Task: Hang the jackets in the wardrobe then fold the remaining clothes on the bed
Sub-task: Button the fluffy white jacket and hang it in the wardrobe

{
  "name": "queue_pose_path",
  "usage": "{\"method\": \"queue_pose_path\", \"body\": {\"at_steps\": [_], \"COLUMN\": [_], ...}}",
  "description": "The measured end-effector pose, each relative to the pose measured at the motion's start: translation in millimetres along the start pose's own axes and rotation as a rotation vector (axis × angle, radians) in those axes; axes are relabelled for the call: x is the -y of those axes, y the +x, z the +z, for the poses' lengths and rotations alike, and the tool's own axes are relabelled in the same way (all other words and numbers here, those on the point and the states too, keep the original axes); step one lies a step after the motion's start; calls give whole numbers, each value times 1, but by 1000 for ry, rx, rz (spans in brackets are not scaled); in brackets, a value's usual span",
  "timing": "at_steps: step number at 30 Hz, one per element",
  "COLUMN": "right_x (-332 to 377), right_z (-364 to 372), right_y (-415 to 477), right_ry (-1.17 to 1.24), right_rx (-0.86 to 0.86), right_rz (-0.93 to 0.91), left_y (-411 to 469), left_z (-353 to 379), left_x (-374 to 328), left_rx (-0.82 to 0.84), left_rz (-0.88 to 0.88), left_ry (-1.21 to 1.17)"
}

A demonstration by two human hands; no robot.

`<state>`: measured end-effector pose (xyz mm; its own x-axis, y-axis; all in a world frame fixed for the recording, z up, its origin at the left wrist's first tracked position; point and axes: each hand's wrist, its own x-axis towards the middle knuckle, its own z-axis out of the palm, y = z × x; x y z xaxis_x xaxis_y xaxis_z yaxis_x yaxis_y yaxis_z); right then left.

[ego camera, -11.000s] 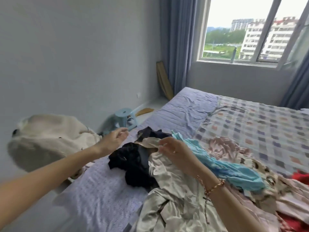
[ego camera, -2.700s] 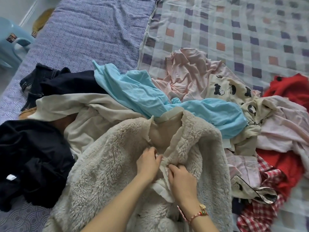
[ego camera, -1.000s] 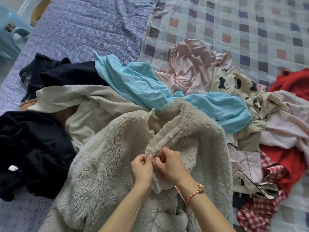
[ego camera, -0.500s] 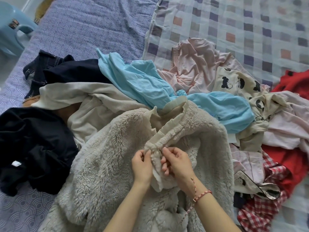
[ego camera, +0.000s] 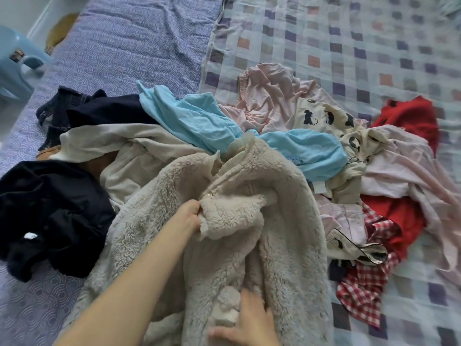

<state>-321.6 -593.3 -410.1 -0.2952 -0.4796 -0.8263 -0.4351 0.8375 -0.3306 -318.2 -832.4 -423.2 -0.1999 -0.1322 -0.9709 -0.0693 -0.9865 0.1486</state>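
A cream fleece jacket [ego camera: 287, 196] lies across the near side of the clothes pile on the bed [ego camera: 129, 46]. My left hand [ego camera: 190, 214] grips the jacket's front edge beside a small button, fingers tucked into the fleece. My right hand [ego camera: 252, 323] is low at the frame's bottom, its fingers spread over the jacket's lower front edge near a white label. Around the jacket lie a light blue shirt [ego camera: 204, 121], a beige garment [ego camera: 134, 151], black clothes [ego camera: 50, 211], a pink top [ego camera: 269, 96] and a red garment [ego camera: 409, 116].
A checked blanket [ego camera: 349, 46] covers the right half of the bed. A red-and-white checked cloth [ego camera: 361, 290] and a cartoon-print garment [ego camera: 326, 118] lie at the right of the pile. A pale blue plastic stool [ego camera: 15, 61] stands on the floor at the left.
My right hand has dropped from the button area down to the jacket's lower edge. My left hand keeps its grip on the front edge, and the jacket front has bunched upward.
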Motion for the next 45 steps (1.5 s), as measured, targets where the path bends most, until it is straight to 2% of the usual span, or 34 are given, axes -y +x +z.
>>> {"method": "queue_pose_path", "body": {"at_steps": [1, 2, 3, 4, 7, 8, 9, 11, 13, 14, 15, 16, 17, 18, 19, 21, 23, 26, 30, 32, 33, 35, 37, 38, 39, 41, 43, 45], "right_x": [-1, -4, -4, -1, 3, 5, 7, 2, -12, -25, -35, -51, -69, -81, -92, -107, -107, -109, -120, -130, -133, -133, -126, -120, -109, -67, -18, 15], "right_z": [-1, -3, -11, -22, -55, -64, -73, -87, -99, -102, -105, -107, -103, -99, -89, -69, -61, -74, -119, -147, -161, -182, -186, -179, -167, -128, -88, -52], "right_y": [-7, -9, -20, -21, -44, -51, -59, -75, -76, -79, -74, -66, -53, -43, -29, -7, 3, 5, -15, -17, -16, -11, -4, -2, 0, -3, -10, -6], "right_ry": [-195, -302, -352, -357, -442, -504, -571, -683, -462, -196, 115, 278, 283, 168, 84, 114, 81, -60, -36, -224, -340, -574, -685, -605, -486, -162, 133, 173], "right_rx": [-76, -153, -147, -129, -18, -32, 13, 159, 391, 413, 325, 76, -199, -326, -347, -239, -287, -507, -1033, -1266, -1301, -1110, -714, -552, -458, -454, -321, -204], "right_rz": [-105, -189, -196, -210, -276, -308, -320, -328, -271, -224, -171, -99, -1, 137, 242, 354, 326, 251, 53, -40, -58, -17, 103, 129, 102, -162, -401, -522], "left_y": [-2, -5, -9, -11, -20, -25, -25, -27, -22, -22, -24, -23, -25, -24, -22, -19, -21, -17, -17, -17, -18, -15, -15, -17, -16, -23, -32, -39], "left_z": [1, 1, 1, 0, -5, -4, -4, -3, -8, -11, -13, -17, -22, -26, -33, -42, -43, -48, -62, -66, -67, -67, -64, -61, -59, -54, -51, -56], "left_x": [0, 0, 4, 7, 31, 37, 42, 50, 47, 53, 57, 64, 74, 85, 96, 116, 127, 126, 112, 113, 114, 118, 126, 130, 135, 140, 145, 146], "left_rx": [-5, -12, 9, 30, 71, 72, 61, -72, -241, -286, -295, -272, -238, -201, -160, -96, -108, -110, -64, -66, -71, -77, -67, -81, -91, -98, -40, 14], "left_rz": [11, 25, 42, 68, 112, 132, 158, 299, 476, 524, 547, 539, 507, 468, 423, 390, 394, 390, 312, 320, 327, 299, 259, 240, 244, 280, 292, 293], "left_ry": [-24, -28, -40, -26, 271, 375, 439, 495, 563, 635, 686, 703, 713, 728, 744, 773, 782, 779, 904, 944, 947, 934, 877, 846, 796, 717, 647, 581]}}
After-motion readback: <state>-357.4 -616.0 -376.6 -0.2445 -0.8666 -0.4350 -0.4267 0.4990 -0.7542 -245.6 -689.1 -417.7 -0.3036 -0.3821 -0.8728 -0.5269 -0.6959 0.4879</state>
